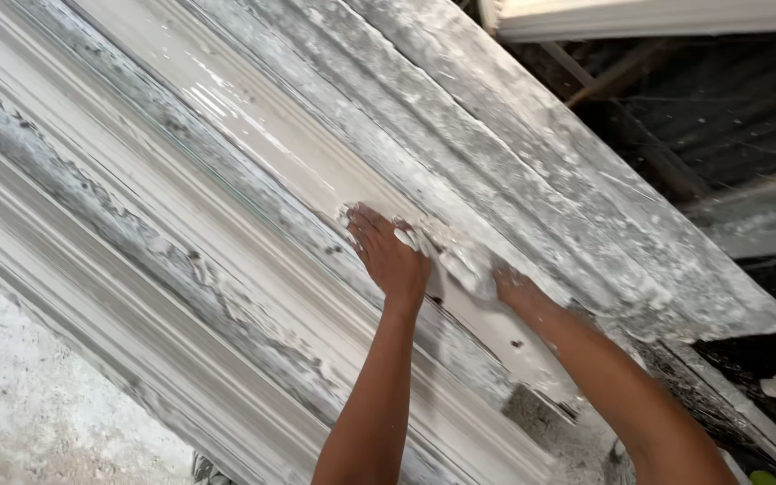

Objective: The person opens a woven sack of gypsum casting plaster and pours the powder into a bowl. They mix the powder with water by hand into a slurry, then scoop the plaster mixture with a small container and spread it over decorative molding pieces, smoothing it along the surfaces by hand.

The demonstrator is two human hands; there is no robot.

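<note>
Hands are pressing wet white plaster [464, 260] into a long ribbed mould [226, 269] that is running diagonally from the top left corner down toward the bottom right. The left hand [388, 256] is lying flat, palm down, fingers together and stretched up the smooth central channel [289, 153], its fingertips coated in white. The right hand [514, 286] is sitting just beside it, lower along the same channel; the plaster lump is covering its fingers, so whether they are curled or flat cannot be told. The lump is lying between the two hands, touching both, near the middle of the channel. Both bare forearms are reaching in from the bottom edge of the view.

Glossy wet plaster is coating the channel above the hands, while the ridges on either side are showing dry, crusted grey and white patches. A speckled floor [20, 413] is showing beyond the mould's lower left edge. Past its upper right edge, dark sheeting [729, 117] and a pale beam [639, 16] are standing near the top right corner.
</note>
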